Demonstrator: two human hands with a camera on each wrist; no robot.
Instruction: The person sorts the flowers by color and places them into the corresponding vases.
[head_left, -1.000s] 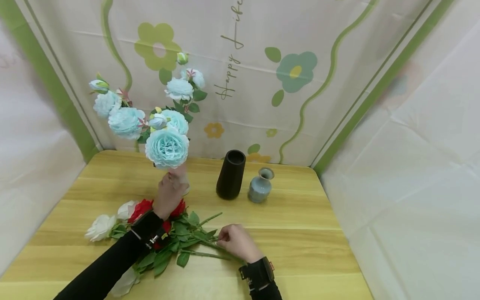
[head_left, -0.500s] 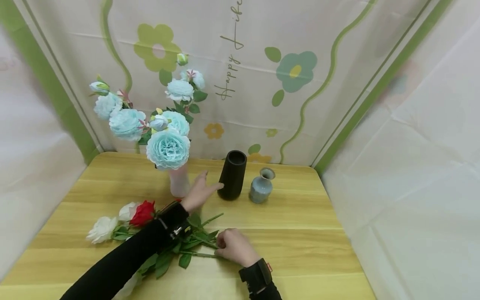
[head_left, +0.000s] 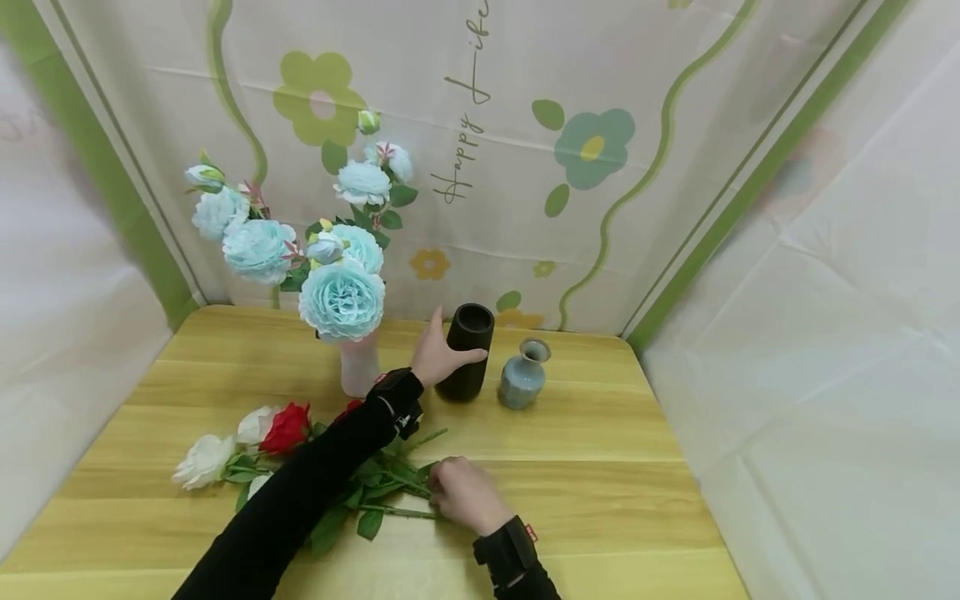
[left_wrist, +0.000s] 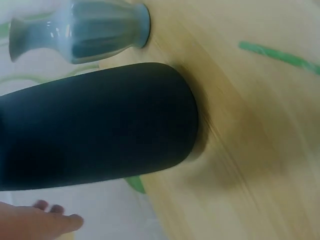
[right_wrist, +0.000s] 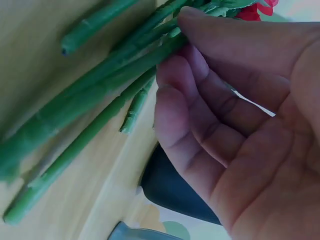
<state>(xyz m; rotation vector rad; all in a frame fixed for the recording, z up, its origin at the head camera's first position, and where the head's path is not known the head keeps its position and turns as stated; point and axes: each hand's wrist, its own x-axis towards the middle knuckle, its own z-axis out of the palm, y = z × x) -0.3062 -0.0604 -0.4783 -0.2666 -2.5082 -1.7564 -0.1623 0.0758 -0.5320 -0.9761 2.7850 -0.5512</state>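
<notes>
My left hand (head_left: 444, 354) is at the tall black vase (head_left: 463, 385), thumb stretched across its front and fingers spread behind its left side. In the left wrist view the black vase (left_wrist: 105, 127) fills the middle, standing on the table, with the fingers (left_wrist: 55, 220) extended beside it. My right hand (head_left: 468, 496) is low over the cut ends of a bunch of artificial roses. Its thumb and curled forefinger pinch a green rose stem (right_wrist: 117, 80), as the right wrist view shows. Red (head_left: 287, 427) and white (head_left: 204, 461) rose heads lie to the left, partly under my left sleeve.
A small grey-blue vase (head_left: 522, 379) stands just right of the black one. To the left, a pale pink-and-white vase (head_left: 360, 367) holds tall light-blue flowers (head_left: 341, 300). Behind the wooden table (head_left: 600, 467) hangs a printed cloth (head_left: 510, 233).
My left hand has left the pink-and-white vase and moved right to the black vase, its fingers spreading. The right hand has stayed near the stem ends, shifting only slightly.
</notes>
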